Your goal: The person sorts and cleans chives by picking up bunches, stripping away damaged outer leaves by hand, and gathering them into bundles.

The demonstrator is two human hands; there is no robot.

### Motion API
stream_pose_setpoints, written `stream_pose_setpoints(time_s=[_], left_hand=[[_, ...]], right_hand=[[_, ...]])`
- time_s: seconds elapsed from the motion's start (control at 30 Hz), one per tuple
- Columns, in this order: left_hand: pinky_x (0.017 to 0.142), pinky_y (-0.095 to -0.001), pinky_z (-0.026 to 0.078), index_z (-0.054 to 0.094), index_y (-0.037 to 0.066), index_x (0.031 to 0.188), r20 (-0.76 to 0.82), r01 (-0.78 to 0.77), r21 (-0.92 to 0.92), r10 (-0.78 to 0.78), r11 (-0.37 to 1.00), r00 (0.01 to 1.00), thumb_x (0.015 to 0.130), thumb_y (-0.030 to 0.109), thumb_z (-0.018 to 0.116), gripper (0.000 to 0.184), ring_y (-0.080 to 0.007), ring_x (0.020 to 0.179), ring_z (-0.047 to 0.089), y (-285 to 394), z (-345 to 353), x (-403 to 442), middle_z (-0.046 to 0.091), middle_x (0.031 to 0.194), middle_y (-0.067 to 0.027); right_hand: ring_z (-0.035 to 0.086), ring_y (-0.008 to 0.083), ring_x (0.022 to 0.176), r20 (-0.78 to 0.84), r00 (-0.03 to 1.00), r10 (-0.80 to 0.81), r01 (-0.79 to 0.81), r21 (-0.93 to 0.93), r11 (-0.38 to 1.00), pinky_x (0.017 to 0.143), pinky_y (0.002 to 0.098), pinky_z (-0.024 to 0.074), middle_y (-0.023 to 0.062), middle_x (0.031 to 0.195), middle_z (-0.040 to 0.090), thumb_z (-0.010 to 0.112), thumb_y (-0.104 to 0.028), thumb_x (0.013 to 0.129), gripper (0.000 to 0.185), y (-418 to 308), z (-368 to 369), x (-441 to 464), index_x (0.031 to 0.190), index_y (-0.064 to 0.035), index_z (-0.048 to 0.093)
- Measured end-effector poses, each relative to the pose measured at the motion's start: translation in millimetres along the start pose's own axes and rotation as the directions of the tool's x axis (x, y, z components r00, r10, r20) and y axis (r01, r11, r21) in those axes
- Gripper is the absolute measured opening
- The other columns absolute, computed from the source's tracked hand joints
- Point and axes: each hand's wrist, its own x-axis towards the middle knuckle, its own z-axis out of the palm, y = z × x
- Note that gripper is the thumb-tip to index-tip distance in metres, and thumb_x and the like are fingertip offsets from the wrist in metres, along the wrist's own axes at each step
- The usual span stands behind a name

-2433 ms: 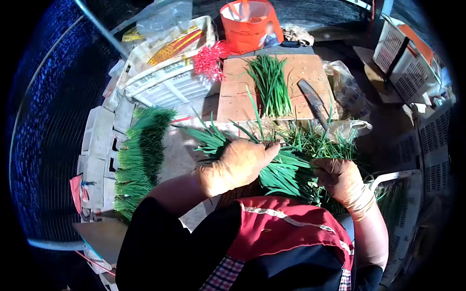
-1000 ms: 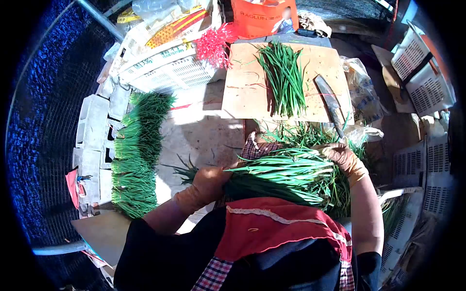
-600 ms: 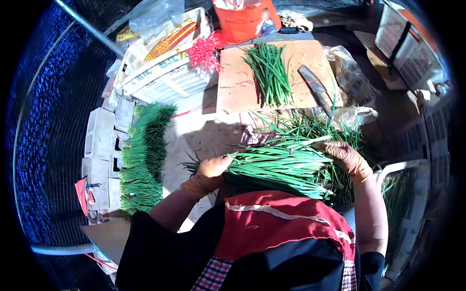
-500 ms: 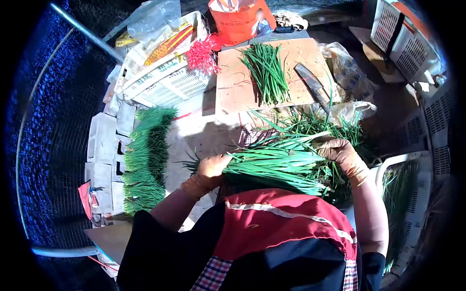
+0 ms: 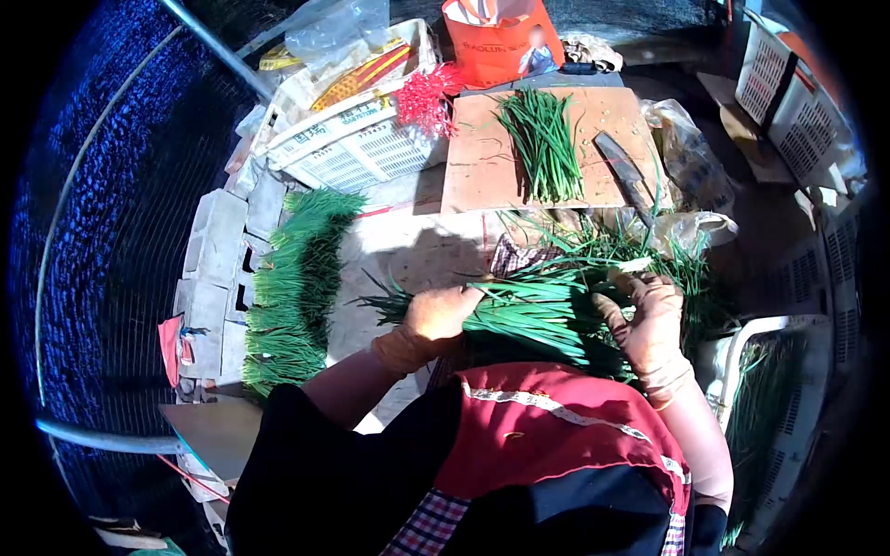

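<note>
My left hand (image 5: 438, 320), in a tan glove, is closed round one end of a bunch of long green stalks (image 5: 538, 315) above my lap. Leaf tips stick out past its left side. My gloved right hand (image 5: 647, 320) is at the bunch's other end, thumb and fingers apart, over loose greens (image 5: 691, 278). Beyond my hands, another green bunch (image 5: 545, 144) lies on a tan board (image 5: 473, 176), with a knife (image 5: 623, 171) to its right.
A long row of green bunches (image 5: 295, 296) lies at the left beside grey blocks (image 5: 211, 236). A white crate (image 5: 357, 148) with red tinsel (image 5: 426, 100) and an orange bag (image 5: 501, 46) stand at the back. More crates (image 5: 805, 130) are at the right.
My right hand has opened and turned at the right end of the stalks. My left hand keeps its hold on the bunch. The camera view has shifted slightly.
</note>
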Motion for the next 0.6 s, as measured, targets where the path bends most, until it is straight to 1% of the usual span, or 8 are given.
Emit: stream_pose_setpoints(time_s=[0.13, 0.2, 0.27, 0.33, 0.4, 0.47, 0.53, 0.6], left_hand=[[0.052, -0.0409, 0.048, 0.044, 0.013, 0.126, -0.024, -0.012, 0.053, 0.014, 0.998, 1.000, 0.076, 0.016, 0.050, 0.051, -0.0293, 0.065, 0.061, -2, 2, 1, 0.059, 0.070, -0.0096], [0.048, -0.0413, 0.047, 0.034, 0.013, 0.135, -0.066, -0.023, 0.133, 0.032, 0.991, 0.997, 0.074, 0.013, 0.052, 0.064, -0.0282, 0.059, 0.061, -3, 3, 0, 0.059, 0.066, -0.0102], [0.043, -0.0414, 0.045, 0.018, 0.013, 0.142, -0.173, -0.065, 0.143, 0.089, 0.988, 0.981, 0.071, 0.009, 0.053, 0.079, -0.0270, 0.050, 0.058, -3, 2, 5, 0.057, 0.059, -0.0106], [0.039, -0.0419, 0.043, 0.007, 0.011, 0.143, -0.128, -0.050, 0.072, 0.059, 0.996, 0.990, 0.070, 0.007, 0.053, 0.087, -0.0275, 0.045, 0.056, -3, -3, 5, 0.056, 0.054, -0.0109], [0.040, -0.0418, 0.043, 0.002, 0.011, 0.143, -0.154, -0.039, 0.040, 0.045, 0.998, 0.987, 0.070, 0.007, 0.053, 0.089, -0.0275, 0.046, 0.057, -7, -1, 5, 0.056, 0.055, -0.0113], [0.040, -0.0425, 0.043, 0.001, 0.011, 0.143, -0.173, -0.053, 0.019, 0.056, 0.998, 0.983, 0.070, 0.007, 0.053, 0.090, -0.0284, 0.046, 0.057, -13, 7, 7, 0.057, 0.056, -0.0121], [0.040, -0.0428, 0.043, 0.002, 0.010, 0.143, -0.171, -0.050, 0.010, 0.051, 0.999, 0.984, 0.069, 0.006, 0.053, 0.090, -0.0290, 0.045, 0.056, -12, 4, 7, 0.056, 0.054, -0.0129], [0.040, -0.0430, 0.043, 0.003, 0.009, 0.143, -0.167, -0.054, 0.021, 0.057, 0.998, 0.984, 0.069, 0.005, 0.053, 0.090, -0.0293, 0.044, 0.056, -13, 1, 6, 0.056, 0.053, -0.0135]], right_hand=[[0.060, 0.0283, 0.059, 0.117, 0.987, 0.108, -0.112, 0.028, 0.993, 0.061, 0.0362, 0.0468, 0.0137, 0.059, 0.060, 0.073, -0.036, 0.067, 0.032, -9, 24, 18, 0.065, -0.0048, 0.067], [0.062, 0.0224, 0.061, 0.210, 0.956, 0.206, -0.264, 0.299, 0.917, 0.062, 0.0321, 0.0481, 0.0119, 0.066, 0.064, 0.074, -0.021, 0.070, 0.019, -16, 35, 26, 0.068, -0.0035, 0.066], [0.061, 0.0155, 0.066, 0.464, 0.874, 0.146, -0.480, 0.773, 0.415, 0.065, 0.0282, 0.0481, 0.0081, 0.072, 0.066, 0.070, -0.007, 0.076, 0.007, -35, 28, 32, 0.076, -0.0016, 0.066], [0.060, 0.0108, 0.074, 0.479, 0.877, 0.031, -0.435, 0.766, 0.474, 0.071, 0.0257, 0.0473, 0.0058, 0.077, 0.066, 0.064, -0.007, 0.082, 0.007, -47, -2, 39, 0.082, 0.0000, 0.062], [0.059, 0.0104, 0.073, 0.374, 0.920, 0.116, -0.391, 0.860, 0.327, 0.071, 0.0251, 0.0471, 0.0051, 0.077, 0.065, 0.064, -0.009, 0.082, 0.007, -36, -31, 38, 0.082, -0.0021, 0.063], [0.059, 0.0105, 0.072, 0.194, 0.974, 0.114, -0.220, 0.925, 0.309, 0.072, 0.0253, 0.0473, 0.0048, 0.078, 0.065, 0.065, -0.010, 0.081, 0.006, -3, -57, 31, 0.082, -0.0039, 0.064], [0.059, 0.0104, 0.073, 0.098, 0.937, 0.335, -0.232, 0.893, 0.386, 0.072, 0.0256, 0.0475, 0.0053, 0.079, 0.065, 0.065, -0.012, 0.081, 0.008, 40, -67, 15, 0.082, -0.0036, 0.064], [0.059, 0.0123, 0.073, 0.323, 0.861, 0.393, -0.489, 0.738, 0.464, 0.074, 0.0277, 0.0481, 0.0054, 0.080, 0.064, 0.068, -0.010, 0.077, 0.012, 126, -57, -3, 0.086, -0.0030, 0.063]])
